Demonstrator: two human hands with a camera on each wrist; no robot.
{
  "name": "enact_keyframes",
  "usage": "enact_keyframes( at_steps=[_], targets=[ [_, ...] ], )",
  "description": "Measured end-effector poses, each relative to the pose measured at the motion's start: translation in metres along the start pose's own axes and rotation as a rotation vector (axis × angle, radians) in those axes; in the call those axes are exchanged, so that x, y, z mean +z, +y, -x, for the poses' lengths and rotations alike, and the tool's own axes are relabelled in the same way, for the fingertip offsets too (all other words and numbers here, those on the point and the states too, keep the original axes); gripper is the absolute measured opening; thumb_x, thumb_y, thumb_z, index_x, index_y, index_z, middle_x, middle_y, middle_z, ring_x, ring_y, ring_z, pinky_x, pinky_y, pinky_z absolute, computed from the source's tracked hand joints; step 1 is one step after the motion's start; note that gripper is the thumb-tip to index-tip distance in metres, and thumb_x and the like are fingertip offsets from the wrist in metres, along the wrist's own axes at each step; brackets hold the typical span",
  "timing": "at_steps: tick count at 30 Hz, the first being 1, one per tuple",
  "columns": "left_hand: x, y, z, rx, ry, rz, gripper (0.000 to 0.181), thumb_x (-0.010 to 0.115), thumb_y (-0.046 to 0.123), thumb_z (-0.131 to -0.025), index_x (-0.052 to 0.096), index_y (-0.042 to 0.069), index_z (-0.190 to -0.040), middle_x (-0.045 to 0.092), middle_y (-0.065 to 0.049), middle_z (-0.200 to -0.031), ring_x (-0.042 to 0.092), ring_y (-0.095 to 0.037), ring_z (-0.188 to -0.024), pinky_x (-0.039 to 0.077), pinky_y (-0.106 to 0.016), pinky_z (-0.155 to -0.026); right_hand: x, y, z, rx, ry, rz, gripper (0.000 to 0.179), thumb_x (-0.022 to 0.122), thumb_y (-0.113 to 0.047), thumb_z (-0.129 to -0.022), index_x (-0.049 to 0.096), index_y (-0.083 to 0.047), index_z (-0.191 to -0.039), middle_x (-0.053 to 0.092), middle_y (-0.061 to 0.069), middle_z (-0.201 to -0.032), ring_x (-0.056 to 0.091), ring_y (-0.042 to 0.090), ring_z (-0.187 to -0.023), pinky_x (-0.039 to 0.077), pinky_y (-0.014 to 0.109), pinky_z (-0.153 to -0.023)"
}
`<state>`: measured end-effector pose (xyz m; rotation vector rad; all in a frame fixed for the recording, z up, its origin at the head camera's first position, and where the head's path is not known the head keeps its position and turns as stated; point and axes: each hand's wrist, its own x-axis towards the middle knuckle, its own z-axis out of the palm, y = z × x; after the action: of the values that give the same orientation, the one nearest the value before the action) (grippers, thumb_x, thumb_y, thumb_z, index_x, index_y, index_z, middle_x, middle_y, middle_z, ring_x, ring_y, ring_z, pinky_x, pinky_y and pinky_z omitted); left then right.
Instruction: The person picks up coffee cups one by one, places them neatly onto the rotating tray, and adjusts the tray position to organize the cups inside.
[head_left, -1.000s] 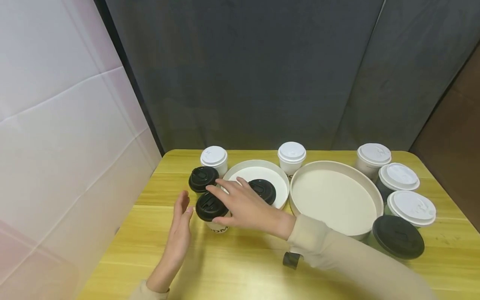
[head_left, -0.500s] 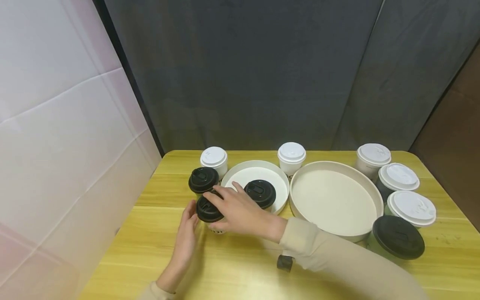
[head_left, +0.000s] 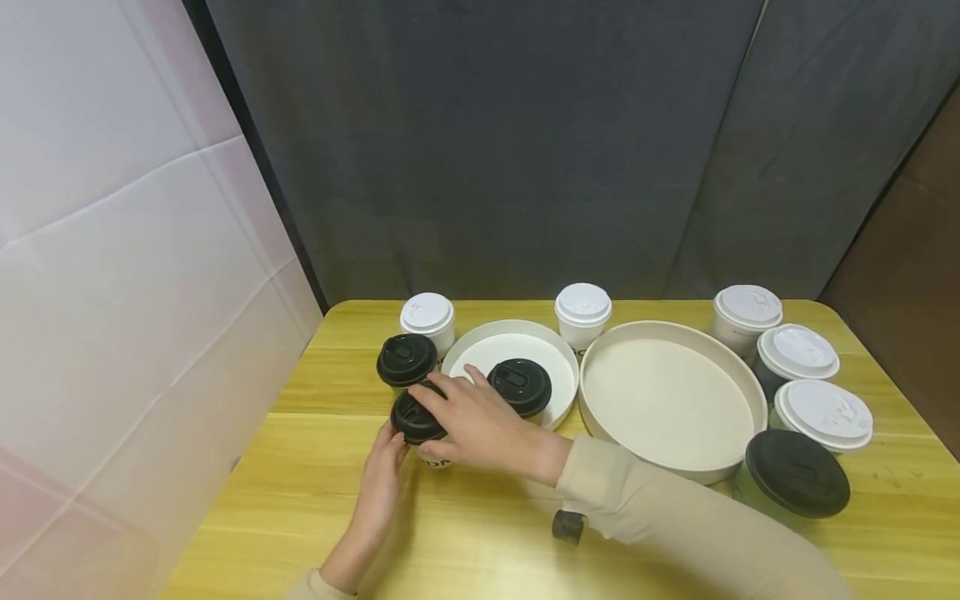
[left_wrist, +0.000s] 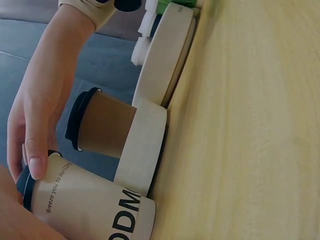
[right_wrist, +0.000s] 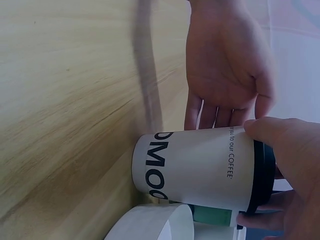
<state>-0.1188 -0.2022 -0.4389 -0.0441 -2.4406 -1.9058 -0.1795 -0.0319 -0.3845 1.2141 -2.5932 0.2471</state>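
Note:
A white paper coffee cup (right_wrist: 200, 165) with dark lettering and a black lid (head_left: 414, 418) stands upright at the table's left side. My right hand (head_left: 480, 425) grips it from the right near the top, thumb in front and fingers over the lid's far edge. On the opposite side, my left hand (head_left: 378, 479) reaches against the cup with its fingers straight, the thumb close to the lid; its fingertips are partly hidden behind the cup in the right wrist view. A brown cup (left_wrist: 107, 125) with a black lid stands in the round white tray (head_left: 487, 337) beyond.
Behind the gripped cup stand another black-lidded cup (head_left: 406, 360) and a white-lidded cup (head_left: 427, 317). One white-lidded cup (head_left: 583, 312) is at the back. A cream round tray (head_left: 675, 400) adjoins the white one. Several lidded cups, including a dark-lidded green one (head_left: 795, 475), line the right.
My left hand has moved right and forward, up against the cup. My right hand has shifted slightly left and closed its grip near the lid. The cup has barely moved.

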Motion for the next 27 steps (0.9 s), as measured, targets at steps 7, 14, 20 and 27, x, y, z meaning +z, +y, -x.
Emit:
enact_keyframes(
  at_steps=[7, 14, 20, 27],
  targets=[
    [0.001, 0.000, 0.000, 0.026, 0.018, -0.015, 0.053, 0.022, 0.027, -0.109, 0.019, 0.003, -0.156, 0.026, -0.019, -0.162, 0.023, -0.035, -0.151, 0.024, -0.058, -0.121, -0.001, 0.000, 0.000, -0.006, 0.010, -0.003, 0.075, 0.068, -0.055, -0.086, 0.045, -0.017, -0.147, 0.055, 0.009, -0.143, 0.064, 0.024, -0.118, 0.040, 0.052, -0.114],
    [0.003, 0.006, 0.005, 0.033, 0.038, -0.027, 0.056, 0.030, 0.030, -0.109, 0.017, 0.008, -0.158, 0.025, -0.017, -0.163, 0.022, -0.034, -0.152, 0.020, -0.060, -0.121, -0.008, 0.000, 0.000, -0.010, 0.027, -0.015, 0.073, 0.068, -0.055, -0.086, 0.046, -0.017, -0.146, 0.058, 0.010, -0.139, 0.062, 0.022, -0.120, 0.041, 0.046, -0.113],
    [0.003, 0.012, 0.005, 0.101, 0.016, -0.041, 0.056, 0.034, 0.029, -0.108, 0.015, 0.014, -0.159, 0.024, -0.015, -0.164, 0.021, -0.035, -0.152, 0.024, -0.062, -0.119, -0.019, 0.001, 0.000, -0.019, 0.056, -0.026, 0.072, 0.069, -0.054, -0.086, 0.048, -0.018, -0.144, 0.060, 0.008, -0.137, 0.060, 0.020, -0.122, 0.043, 0.040, -0.108],
    [0.002, 0.020, 0.003, 0.155, 0.022, -0.083, 0.054, 0.036, 0.027, -0.108, 0.019, 0.020, -0.159, 0.026, -0.014, -0.163, 0.022, -0.038, -0.151, 0.027, -0.068, -0.115, -0.031, 0.005, 0.000, -0.015, 0.086, -0.062, 0.071, 0.072, -0.052, -0.084, 0.050, -0.019, -0.142, 0.061, 0.008, -0.136, 0.057, 0.019, -0.127, 0.042, 0.042, -0.109]
  ],
)
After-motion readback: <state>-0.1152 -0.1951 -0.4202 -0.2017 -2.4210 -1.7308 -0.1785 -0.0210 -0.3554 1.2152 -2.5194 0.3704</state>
